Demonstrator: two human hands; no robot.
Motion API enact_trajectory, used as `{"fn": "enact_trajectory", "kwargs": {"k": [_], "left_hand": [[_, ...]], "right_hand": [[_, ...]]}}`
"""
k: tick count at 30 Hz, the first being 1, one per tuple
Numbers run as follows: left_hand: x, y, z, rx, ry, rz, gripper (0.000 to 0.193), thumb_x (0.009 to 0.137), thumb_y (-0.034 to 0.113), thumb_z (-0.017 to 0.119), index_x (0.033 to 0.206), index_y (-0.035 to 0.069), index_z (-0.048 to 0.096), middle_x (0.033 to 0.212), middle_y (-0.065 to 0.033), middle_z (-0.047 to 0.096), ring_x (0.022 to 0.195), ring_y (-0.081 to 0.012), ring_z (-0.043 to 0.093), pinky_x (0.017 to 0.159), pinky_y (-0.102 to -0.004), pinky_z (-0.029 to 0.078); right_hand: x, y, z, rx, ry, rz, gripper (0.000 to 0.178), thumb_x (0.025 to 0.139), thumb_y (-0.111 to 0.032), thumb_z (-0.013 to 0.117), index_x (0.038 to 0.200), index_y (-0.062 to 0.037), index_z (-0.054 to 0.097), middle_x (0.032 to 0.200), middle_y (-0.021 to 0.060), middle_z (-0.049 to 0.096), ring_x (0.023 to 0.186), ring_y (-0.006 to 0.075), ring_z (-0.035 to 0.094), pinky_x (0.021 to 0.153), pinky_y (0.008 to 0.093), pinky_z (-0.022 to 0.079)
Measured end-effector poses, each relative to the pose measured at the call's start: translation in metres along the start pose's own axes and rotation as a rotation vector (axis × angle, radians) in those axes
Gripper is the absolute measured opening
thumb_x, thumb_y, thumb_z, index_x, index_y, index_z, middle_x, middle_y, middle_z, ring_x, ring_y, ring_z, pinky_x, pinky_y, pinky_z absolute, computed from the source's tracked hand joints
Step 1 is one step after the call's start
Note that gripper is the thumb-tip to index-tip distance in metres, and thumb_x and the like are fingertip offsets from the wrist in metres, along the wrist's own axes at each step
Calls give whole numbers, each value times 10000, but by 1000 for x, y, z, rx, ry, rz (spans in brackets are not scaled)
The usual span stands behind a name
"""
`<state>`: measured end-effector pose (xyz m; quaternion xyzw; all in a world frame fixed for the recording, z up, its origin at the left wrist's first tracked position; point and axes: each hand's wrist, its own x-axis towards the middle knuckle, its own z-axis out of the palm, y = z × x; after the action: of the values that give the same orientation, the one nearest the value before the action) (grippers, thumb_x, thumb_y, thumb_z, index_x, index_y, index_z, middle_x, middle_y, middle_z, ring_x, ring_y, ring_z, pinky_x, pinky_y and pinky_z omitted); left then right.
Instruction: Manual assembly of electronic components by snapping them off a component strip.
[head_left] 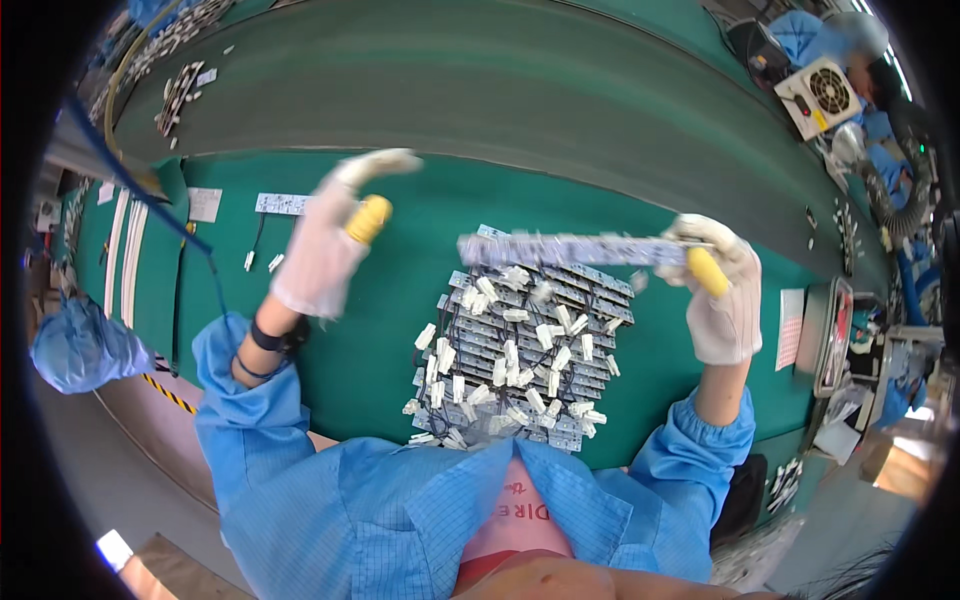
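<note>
My right hand (728,310), in a white glove with a yellow covering on the thumb, is closed around one end of a long narrow circuit board strip (570,250). The strip is smeared by motion and reaches leftward above a pile of similar strips (597,290). Black wires and white plug connectors (511,355) lie across that pile. My left hand (325,240), gloved the same way, is raised to the left of the pile with fingers stretched out and nothing in it. Close by on the green mat lies another pale strip (282,204) with wired plugs.
Beyond the green mat (380,380) runs a dark conveyor belt (500,95), with a small bunch of strips (178,100) at its left. A white fan unit (818,97) stands at the far right near another person. A metal tray (833,340) sits at the right edge.
</note>
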<state>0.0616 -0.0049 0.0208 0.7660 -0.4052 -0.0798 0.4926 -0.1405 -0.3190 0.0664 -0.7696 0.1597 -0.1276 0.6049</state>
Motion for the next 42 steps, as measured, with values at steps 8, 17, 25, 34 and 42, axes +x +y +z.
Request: {"fn": "enact_trajectory", "kwargs": {"k": [8, 17, 25, 34, 42], "left_hand": [[-19, 41, 40, -802, -136, -7, 639, 894, 249, 670, 1415, 15, 383, 1204, -161, 615, 1096, -186, 606, 920, -334, 476], [-7, 30, 26, 37, 22, 236, 504, 673, 348, 810, 1116, 134, 698, 713, -43, 606, 1041, -244, 640, 790, -341, 495], [0, 23, 15, 72, -28, 290, 647, 791, 632, 565, 1135, 93, 663, 1005, -65, 694, 947, -251, 674, 1000, -504, 449], [9, 17, 15, 112, -29, 401, 581, 830, 560, 573, 1148, 79, 641, 1032, -138, 687, 958, -314, 667, 996, -531, 430], [12, 17, 15, 30, 11, 376, 556, 794, 497, 639, 1117, 46, 676, 1037, -131, 688, 988, -294, 648, 1006, -493, 434]], "right_hand": [[-9, 11, 17, 234, 14, -28, 352, 913, -253, 635, 1118, 29, 581, 899, 92, 642, 724, 144, 654, 628, 241, 513], [-6, 3, 13, 56, -60, -20, 495, 927, -399, 606, 1187, 18, 539, 648, 60, 621, 541, 110, 600, 524, 204, 459], [-9, 2, 7, -18, -81, -56, 662, 883, -545, 614, 1180, 41, 536, 598, 41, 603, 567, 111, 592, 538, 207, 443], [-17, -5, 7, 57, -7, -24, 728, 793, -512, 735, 1212, 44, 519, 767, 62, 616, 505, 67, 527, 481, 176, 412], [-20, -9, 6, 71, -72, -50, 512, 860, -322, 715, 1181, 39, 544, 758, 69, 604, 521, 81, 544, 508, 187, 406]]}}
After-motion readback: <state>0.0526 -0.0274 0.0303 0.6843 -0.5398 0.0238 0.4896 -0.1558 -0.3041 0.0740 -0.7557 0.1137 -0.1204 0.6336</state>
